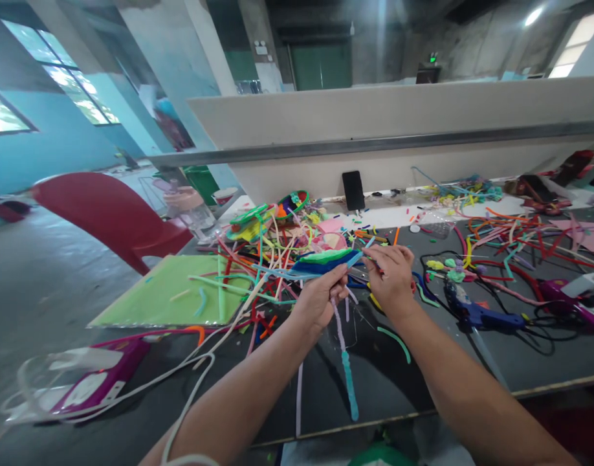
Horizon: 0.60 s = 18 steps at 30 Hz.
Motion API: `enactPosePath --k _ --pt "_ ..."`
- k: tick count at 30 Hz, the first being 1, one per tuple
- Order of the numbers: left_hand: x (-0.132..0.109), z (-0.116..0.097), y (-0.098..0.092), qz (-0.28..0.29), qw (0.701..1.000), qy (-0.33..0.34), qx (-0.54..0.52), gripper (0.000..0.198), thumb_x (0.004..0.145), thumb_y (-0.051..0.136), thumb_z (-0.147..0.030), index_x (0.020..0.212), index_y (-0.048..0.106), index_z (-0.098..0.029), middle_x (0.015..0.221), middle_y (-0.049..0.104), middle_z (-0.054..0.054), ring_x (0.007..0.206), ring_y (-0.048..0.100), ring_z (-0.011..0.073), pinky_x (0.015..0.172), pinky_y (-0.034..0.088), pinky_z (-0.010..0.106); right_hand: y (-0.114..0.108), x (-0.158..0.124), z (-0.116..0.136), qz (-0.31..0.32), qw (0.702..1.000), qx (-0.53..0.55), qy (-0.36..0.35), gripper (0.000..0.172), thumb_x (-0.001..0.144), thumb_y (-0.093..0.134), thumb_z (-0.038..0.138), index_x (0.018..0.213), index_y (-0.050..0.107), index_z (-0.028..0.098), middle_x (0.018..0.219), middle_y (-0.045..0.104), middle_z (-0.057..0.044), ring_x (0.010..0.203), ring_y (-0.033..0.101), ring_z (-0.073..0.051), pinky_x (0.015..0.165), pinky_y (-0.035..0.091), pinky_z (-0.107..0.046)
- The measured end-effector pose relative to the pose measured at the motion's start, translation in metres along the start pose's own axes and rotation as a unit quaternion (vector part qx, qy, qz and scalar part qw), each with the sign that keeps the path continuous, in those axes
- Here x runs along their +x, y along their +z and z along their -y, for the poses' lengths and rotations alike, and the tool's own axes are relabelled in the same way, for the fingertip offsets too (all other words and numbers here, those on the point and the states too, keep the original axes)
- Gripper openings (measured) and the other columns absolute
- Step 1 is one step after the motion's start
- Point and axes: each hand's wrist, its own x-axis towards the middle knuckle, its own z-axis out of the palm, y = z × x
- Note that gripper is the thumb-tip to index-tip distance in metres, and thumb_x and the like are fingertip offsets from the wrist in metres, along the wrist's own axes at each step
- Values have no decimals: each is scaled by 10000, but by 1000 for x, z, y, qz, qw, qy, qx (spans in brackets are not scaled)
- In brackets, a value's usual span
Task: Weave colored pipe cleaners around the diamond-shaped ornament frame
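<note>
Over the middle of the table, my left hand (321, 298) is closed around the near edge of a flat blue and green craft piece (321, 260). Light blue pipe cleaners (277, 272) run along the piece and stick out at its left. My right hand (389, 275) is closed at the piece's right end, its fingertips pinching a light blue strip that looks like a pipe cleaner. Below my left hand, a lilac and turquoise fuzzy stem (348, 382) reaches down toward the table's front edge. The fingers hide part of the craft piece.
Tangled pipe cleaners (272, 239) heap behind my hands. A blue glue gun (481, 314) with a black cable lies at right. Left are a green sheet (165, 291), a purple power strip (103, 382) and white cords. A black phone (353, 190) leans on the white partition (398, 116).
</note>
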Motion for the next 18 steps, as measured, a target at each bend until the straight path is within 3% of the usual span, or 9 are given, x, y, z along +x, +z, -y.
enactPosePath --k 7,14,18 --pt "0 1 -1 5 1000 23 11 202 627 794 -227 652 646 -91 567 558 -2 407 307 1 424 284 201 1 -2 3 44 998 -20 27 161 844 603 295 967 666 214 977 723 -51 954 625 -204 945 304 -390" --pt "0 4 0 10 999 28 28 208 640 788 -248 644 647 -95 568 556 -1 406 319 1 423 281 195 5 -4 1 38 998 -28 37 106 832 600 258 898 664 205 942 725 -45 919 622 -197 951 312 -380" --pt "1 5 0 3 999 37 29 205 636 786 -234 634 641 -90 568 563 1 404 322 0 421 280 191 4 -2 3 57 994 5 88 95 810 606 242 849 683 204 894 727 -45 904 625 -211 932 328 -393"
